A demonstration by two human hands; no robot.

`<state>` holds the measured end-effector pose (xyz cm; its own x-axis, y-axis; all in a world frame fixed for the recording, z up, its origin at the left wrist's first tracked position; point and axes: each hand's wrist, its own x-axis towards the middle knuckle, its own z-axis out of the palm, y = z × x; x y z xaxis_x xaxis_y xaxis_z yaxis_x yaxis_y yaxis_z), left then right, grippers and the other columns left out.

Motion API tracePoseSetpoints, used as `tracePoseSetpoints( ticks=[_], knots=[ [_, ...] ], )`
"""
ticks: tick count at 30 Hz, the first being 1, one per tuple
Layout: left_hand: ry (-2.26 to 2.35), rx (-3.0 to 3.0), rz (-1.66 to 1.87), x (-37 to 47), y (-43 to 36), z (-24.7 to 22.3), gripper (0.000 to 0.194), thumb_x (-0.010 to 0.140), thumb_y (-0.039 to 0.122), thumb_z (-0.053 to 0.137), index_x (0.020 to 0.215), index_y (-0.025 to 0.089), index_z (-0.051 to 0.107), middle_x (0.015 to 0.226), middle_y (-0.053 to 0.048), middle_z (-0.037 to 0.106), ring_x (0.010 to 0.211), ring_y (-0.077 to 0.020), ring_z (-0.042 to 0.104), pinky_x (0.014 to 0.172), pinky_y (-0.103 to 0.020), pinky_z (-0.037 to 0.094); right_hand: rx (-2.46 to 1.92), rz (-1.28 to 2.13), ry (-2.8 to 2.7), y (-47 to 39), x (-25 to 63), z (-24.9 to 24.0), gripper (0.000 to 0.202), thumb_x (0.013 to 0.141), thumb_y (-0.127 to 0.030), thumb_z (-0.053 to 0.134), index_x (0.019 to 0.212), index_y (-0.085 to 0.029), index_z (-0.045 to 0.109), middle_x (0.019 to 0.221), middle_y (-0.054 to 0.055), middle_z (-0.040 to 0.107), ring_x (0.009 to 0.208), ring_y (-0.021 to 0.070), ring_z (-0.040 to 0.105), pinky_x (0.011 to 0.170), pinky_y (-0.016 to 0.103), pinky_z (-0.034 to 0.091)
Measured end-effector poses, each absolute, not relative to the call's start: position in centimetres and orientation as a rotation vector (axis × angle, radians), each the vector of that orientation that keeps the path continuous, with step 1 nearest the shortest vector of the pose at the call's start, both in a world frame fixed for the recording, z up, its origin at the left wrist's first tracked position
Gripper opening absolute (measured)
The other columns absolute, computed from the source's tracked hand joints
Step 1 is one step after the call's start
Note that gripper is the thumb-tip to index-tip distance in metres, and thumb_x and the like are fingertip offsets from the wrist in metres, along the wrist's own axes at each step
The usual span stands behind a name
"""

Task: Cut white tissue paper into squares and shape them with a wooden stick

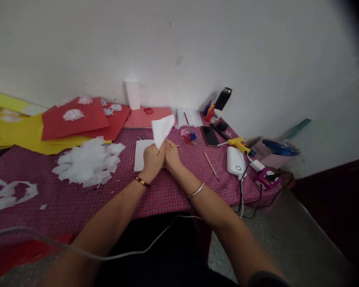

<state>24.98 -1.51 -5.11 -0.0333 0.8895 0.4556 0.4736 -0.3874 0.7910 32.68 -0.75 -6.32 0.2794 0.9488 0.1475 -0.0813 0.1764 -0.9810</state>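
My left hand point(153, 160) and my right hand point(172, 154) meet at the middle of the table, both closed around the lower end of a white paper sheet point(162, 129). The sheet stands up above my fists and flares out at the top. Its lower end is hidden in my fingers. Just left of my left hand, a flat white paper piece point(139, 153) lies on the cloth. Farther left is a heap of thin white paper pieces point(86, 161). A wooden stick point(211, 165) rests to the right of my right hand.
Red sheets point(77, 126) with white tufts and yellow sheets point(26, 133) lie back left. A paper roll point(133, 95) stands by the wall. On the right are a phone point(210, 136), a yellow glue gun point(238, 144), a white power bank point(235, 161) and cables. A white cable point(128, 255) crosses my lap.
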Motion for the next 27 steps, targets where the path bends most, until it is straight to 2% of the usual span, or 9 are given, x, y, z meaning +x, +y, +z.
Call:
tracePoseSetpoints(
  ticks=[4,8,13,18,27],
  knots=[
    [1.345,1.703,1.490,25.3,-1.7,-4.7,0.043,0.087,0.043,0.055,0.051,0.019,0.053,0.049,-0.003,0.051,0.048,-0.0144,0.046,0.050,-0.027,0.027,-1.198,0.891,-1.054,-1.0,32.8,-6.2,0.037,0.093,-0.039,0.044,0.061,-0.021,0.042,0.057,-0.004,0.043,0.057,0.0110,0.039,0.054,0.021,0.037],
    [1.151,1.286,1.519,25.0,-1.0,-4.2,0.042,0.083,0.039,0.065,0.049,0.018,0.049,0.045,0.002,0.041,0.045,-0.0104,0.039,0.045,-0.024,0.025,-1.186,0.887,-1.130,-1.5,32.6,-5.9,0.045,0.091,-0.054,0.047,0.061,-0.022,0.038,0.053,-0.005,0.038,0.050,0.0101,0.035,0.047,0.022,0.032],
    [0.797,0.885,1.299,24.9,-0.6,-3.6,0.042,0.078,0.053,0.069,0.062,0.019,0.051,0.048,0.005,0.043,0.036,-0.0066,0.034,0.036,-0.021,0.024,-1.161,1.033,-0.975,-1.3,33.2,-5.5,0.055,0.085,-0.073,0.042,0.063,-0.024,0.033,0.046,-0.007,0.032,0.038,0.0089,0.029,0.038,0.023,0.026],
    [0.809,0.886,1.329,24.7,-0.2,-4.2,0.051,0.080,0.066,0.058,0.064,0.018,0.056,0.049,0.000,0.048,0.037,-0.0089,0.040,0.034,-0.022,0.024,-1.076,1.026,-0.956,-1.1,33.7,-5.7,0.056,0.084,-0.074,0.044,0.060,-0.024,0.035,0.044,-0.007,0.032,0.036,0.0084,0.028,0.037,0.024,0.024],
    [1.046,1.250,1.462,25.3,-1.2,-4.7,0.039,0.084,0.035,0.064,0.051,0.015,0.056,0.048,0.001,0.050,0.048,-0.0095,0.043,0.045,-0.021,0.032,-1.175,0.999,-0.958,-1.3,33.6,-5.4,0.053,0.086,-0.069,0.046,0.062,-0.024,0.033,0.048,-0.006,0.034,0.042,0.0093,0.031,0.039,0.024,0.026]
  ],
)
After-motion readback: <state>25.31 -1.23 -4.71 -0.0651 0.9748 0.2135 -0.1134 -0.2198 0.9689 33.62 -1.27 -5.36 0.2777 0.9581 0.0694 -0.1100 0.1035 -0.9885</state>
